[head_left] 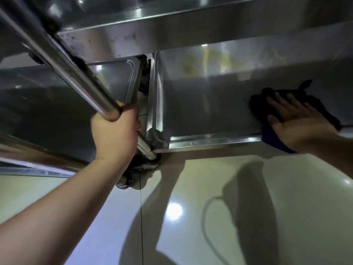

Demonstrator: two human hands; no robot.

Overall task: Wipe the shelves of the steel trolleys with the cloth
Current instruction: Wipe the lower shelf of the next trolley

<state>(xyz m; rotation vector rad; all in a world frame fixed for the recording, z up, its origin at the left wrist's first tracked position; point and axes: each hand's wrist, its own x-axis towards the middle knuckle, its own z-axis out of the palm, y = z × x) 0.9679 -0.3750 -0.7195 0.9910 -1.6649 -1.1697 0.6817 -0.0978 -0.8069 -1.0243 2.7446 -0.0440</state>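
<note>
Two steel trolleys stand side by side. My left hand (114, 134) grips the round upright post (76, 73) at the corner where they meet. My right hand (298, 123) lies flat, fingers straight, pressing a dark blue cloth (271, 138) onto the bottom shelf (206, 104) of the right trolley, near its front rim. Part of the cloth hangs over that rim. The left trolley's bottom shelf (47, 104) lies in shadow beside it.
A steel shelf (172, 22) overhangs the bottom shelves from above. Yellowish stains (210, 60) mark the far part of the right shelf. A castor wheel (137, 173) sits under the corner post. The glossy pale floor (191, 217) below shows my shadow.
</note>
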